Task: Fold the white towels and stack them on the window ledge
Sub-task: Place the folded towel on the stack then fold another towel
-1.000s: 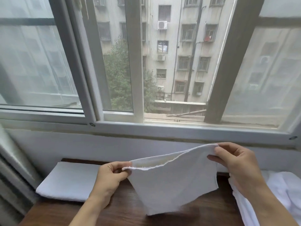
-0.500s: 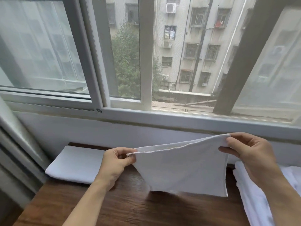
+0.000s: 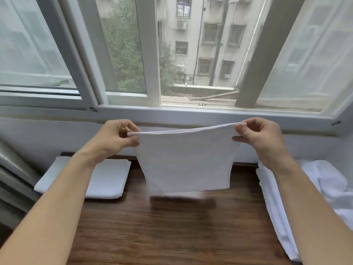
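Observation:
I hold a white towel (image 3: pixel 186 161) stretched in the air above the dark wooden ledge (image 3: pixel 172 226). It is doubled over, with two layers at the top edge. My left hand (image 3: pixel 116 138) pinches its top left corner and my right hand (image 3: pixel 259 136) pinches its top right corner. The towel's lower edge hangs just above the wood. A folded white towel (image 3: pixel 107 180) lies flat on the ledge at the left, partly under my left forearm. A loose heap of unfolded white towels (image 3: pixel 324 188) lies at the right end.
A white window frame (image 3: pixel 172 113) runs along just behind my hands, with sliding panes and a building outside. A grey ribbed surface (image 3: pixel 11 180) stands at the far left.
Both hands have moved forward and apart, drawing the towel taut and level. The view has tilted down, showing more of the ledge.

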A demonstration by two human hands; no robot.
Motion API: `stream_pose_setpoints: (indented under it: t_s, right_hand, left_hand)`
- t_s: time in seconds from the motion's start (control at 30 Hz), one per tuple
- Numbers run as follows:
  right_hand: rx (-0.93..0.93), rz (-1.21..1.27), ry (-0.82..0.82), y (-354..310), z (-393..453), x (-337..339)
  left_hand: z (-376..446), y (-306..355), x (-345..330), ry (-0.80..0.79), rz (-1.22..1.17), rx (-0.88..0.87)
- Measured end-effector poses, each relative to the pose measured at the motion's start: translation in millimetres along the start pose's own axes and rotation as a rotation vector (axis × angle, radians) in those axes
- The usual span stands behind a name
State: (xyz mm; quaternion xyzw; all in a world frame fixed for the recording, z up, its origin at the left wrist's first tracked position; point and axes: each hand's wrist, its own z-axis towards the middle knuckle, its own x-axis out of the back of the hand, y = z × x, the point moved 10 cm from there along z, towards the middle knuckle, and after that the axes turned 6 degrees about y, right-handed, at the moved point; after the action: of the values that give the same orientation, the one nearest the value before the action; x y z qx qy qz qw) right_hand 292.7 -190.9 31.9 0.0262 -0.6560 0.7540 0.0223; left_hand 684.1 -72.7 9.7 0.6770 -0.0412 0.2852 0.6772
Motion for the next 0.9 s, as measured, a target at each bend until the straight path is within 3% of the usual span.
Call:
stream_pose_setpoints:
  t_s: [0.23,0.53,0.73,0.9]
  right_hand:
    - [0.017,-0.03,0.026,14.8,19.4,1.3]
    - [-0.008,0.031,-0.022,25.3,30.5,-9.4]
    - [-0.081,0.023,-0.087,59.4,2.7,-1.0]
    - [-0.21,-0.14,-0.234,107.3,-61.4,5.0]
  left_hand:
    - [23.9,2.8,-2.6,-0.035,0.006,-0.007]
    - [34.6,2.6,-1.5,0.173,-0.101,-0.028]
    - [-1.7,-22.4,-10.9,0.194,-0.142,-0.036]
    - [-72.6,-86.8,-29.0,0.102,0.004,0.141]
